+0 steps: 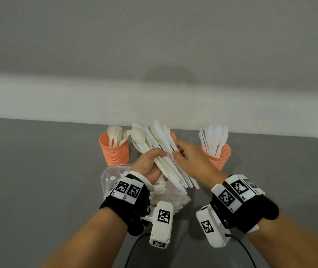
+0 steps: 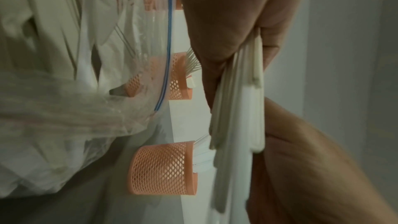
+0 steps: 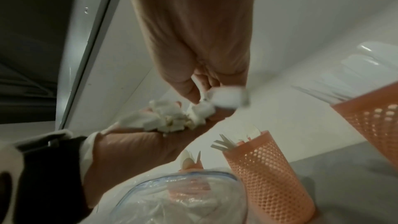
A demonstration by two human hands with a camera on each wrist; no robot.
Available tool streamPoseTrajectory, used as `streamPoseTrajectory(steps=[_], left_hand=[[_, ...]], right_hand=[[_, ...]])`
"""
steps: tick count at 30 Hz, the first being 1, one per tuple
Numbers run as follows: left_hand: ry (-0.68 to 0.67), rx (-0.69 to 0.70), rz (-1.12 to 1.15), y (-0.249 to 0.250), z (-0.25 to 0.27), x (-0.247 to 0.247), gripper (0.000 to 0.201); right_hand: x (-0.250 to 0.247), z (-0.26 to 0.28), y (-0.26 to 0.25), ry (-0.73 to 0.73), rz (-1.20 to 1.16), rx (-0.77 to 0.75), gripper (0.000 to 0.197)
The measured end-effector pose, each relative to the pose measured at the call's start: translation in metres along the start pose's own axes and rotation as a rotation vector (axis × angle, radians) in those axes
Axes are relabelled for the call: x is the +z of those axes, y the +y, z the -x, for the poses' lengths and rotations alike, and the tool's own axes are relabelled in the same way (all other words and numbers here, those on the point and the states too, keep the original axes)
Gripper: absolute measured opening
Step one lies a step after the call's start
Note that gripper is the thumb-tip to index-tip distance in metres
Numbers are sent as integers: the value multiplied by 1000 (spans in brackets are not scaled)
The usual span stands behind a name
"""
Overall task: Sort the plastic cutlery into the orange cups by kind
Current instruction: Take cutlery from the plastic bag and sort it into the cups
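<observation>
My left hand [image 1: 154, 159] grips a fanned bundle of white plastic cutlery [image 1: 160, 144], spoons and knives pointing up and away. My right hand [image 1: 177, 150] pinches one white handle [image 3: 226, 96] within that bundle; its kind is hidden. Three orange mesh cups stand behind. The left cup [image 1: 114, 149] holds spoons and the right cup [image 1: 218, 153] holds knives. The middle cup [image 1: 173, 135] is mostly hidden by the bundle, and it shows fork tines in the right wrist view [image 3: 264, 176]. The left wrist view shows the gripped handles [image 2: 237, 108].
A clear zip bag [image 1: 113, 176] with more white cutlery lies on the grey table [image 1: 38, 171] under my left wrist. A pale wall [image 1: 154, 55] rises just behind the cups. The table's right edge runs near the knife cup.
</observation>
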State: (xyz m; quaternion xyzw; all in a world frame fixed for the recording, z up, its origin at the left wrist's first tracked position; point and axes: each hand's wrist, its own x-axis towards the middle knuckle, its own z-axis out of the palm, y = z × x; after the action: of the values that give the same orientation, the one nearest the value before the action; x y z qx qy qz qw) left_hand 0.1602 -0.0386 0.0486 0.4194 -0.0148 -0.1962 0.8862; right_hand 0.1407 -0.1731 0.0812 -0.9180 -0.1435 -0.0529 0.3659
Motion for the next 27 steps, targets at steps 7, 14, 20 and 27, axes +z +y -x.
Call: streamPoseTrajectory(steps=[7,14,20,27], left_hand=[[57,-45,11,-4,-2,3,49],[110,-90,-27,-6,-2,-3,49],[122,-101,-4,-5,-7,-6,47],[102,-64,52,-2,-10,-2,64]], right_hand=[[11,1,1,12,-81,31,28],[3,3,7,-70,-114,4,17],[2,8,11,-136,-291,53,12],[-16,3,5,-3,-177,61,18]])
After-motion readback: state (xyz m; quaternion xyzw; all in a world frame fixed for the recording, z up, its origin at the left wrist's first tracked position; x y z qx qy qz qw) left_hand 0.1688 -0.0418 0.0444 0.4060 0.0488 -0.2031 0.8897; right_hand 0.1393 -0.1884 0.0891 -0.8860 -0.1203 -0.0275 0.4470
